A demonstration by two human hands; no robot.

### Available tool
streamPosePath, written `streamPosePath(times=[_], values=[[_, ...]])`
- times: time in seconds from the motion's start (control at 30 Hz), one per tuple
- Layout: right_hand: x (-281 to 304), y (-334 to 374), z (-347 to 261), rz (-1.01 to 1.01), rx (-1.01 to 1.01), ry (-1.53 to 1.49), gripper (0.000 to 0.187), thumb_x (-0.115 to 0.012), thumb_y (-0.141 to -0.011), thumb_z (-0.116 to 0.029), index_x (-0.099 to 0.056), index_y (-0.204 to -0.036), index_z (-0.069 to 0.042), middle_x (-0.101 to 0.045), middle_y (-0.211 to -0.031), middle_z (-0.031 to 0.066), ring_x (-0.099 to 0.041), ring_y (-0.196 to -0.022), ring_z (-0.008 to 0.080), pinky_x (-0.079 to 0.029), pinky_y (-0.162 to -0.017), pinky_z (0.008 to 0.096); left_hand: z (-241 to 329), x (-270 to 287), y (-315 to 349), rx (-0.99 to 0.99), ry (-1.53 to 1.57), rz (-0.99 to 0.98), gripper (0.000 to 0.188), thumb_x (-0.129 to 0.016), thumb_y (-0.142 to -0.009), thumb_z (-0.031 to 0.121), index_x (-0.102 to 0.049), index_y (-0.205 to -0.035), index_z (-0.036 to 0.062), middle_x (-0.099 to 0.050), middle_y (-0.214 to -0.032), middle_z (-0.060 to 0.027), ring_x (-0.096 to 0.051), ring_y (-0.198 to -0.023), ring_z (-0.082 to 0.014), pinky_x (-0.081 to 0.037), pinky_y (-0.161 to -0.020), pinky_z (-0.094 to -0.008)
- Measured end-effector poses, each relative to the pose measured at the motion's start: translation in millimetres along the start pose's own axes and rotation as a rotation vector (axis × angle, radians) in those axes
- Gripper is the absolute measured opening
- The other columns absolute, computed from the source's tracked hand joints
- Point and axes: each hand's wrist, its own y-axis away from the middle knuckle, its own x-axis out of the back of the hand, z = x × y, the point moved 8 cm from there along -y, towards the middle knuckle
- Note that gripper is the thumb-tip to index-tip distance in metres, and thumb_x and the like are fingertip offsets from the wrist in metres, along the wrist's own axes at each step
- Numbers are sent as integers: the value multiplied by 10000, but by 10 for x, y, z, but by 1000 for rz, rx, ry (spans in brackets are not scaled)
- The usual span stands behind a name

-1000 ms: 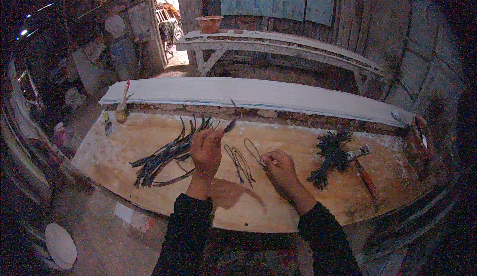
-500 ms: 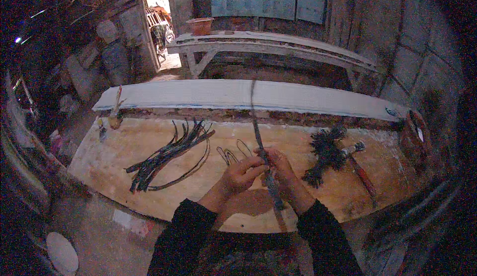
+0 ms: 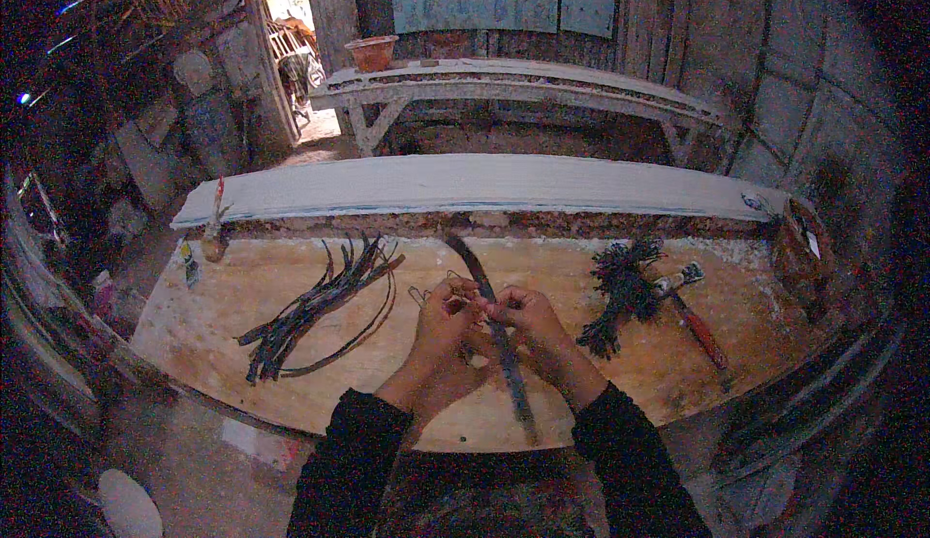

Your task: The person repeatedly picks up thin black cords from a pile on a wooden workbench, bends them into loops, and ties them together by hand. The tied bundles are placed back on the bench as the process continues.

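"Looking at the dark strip (image 3: 511,371), which way does its long axis lie?"

"Away from the person, on a slant: the far end tips left, the near end right. It lies above the board (image 3: 542,265), midway across; I can't tell whether the near end touches the wood."

"And which hand is nearer?"

"The right hand (image 3: 539,323), just to the right of it. Its thumb and index finger pinch the strip a little beyond its middle, so the longer part points back at the person."

"The left hand (image 3: 441,323)?"

"Just left of the strip, its curled fingertips almost meeting the right's. A thin loop (image 3: 453,276) shows by them, but whether they grasp it, the strip or both, I can't tell."

"Anything close alongside?"

"No, the other bundles lie apart: loose strips (image 3: 320,306) well to the left, a tufted dark bundle (image 3: 620,291) to the right, beside a red-handled tool (image 3: 701,335)."
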Motion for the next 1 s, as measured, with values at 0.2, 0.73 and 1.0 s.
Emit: streamPosePath(times=[0.2, 0.73, 1.0], values=[[-152, 209, -101, -29, -130, -69, 133, -654, -806, -173, -524, -807, -144, -507, -697, -44, -514, -652, 75, -408, -509, 238, 63, -72, 120, 108, 314, 43, 190, -634, -792, 22, -530, -947, 60, -585, -835, -47, -584, -742, -130, -492, -607, -265], [-213, 122, -32, -172, -139, -322, 195, -653, -783, -96, -459, -775, -115, -538, -739, -1, -583, -682, 122, -483, -564, 262, 80, -14, -31, 46, -109, -120, 239, -616, -812, 40, -520, -1031, 47, -609, -822, -22, -583, -721, -102, -484, -606, -234], [-230, 188, -151, -130, -174, -274, 177, -643, -782, -125, -523, -912, -115, -543, -788, -23, -565, -680, 102, -490, -574, 263, 62, -33, -88, -48, -15, -192, 266, -651, -799, 69, -512, -1024, 53, -601, -812, -8, -580, -749, -102, -469, -636, -231]])
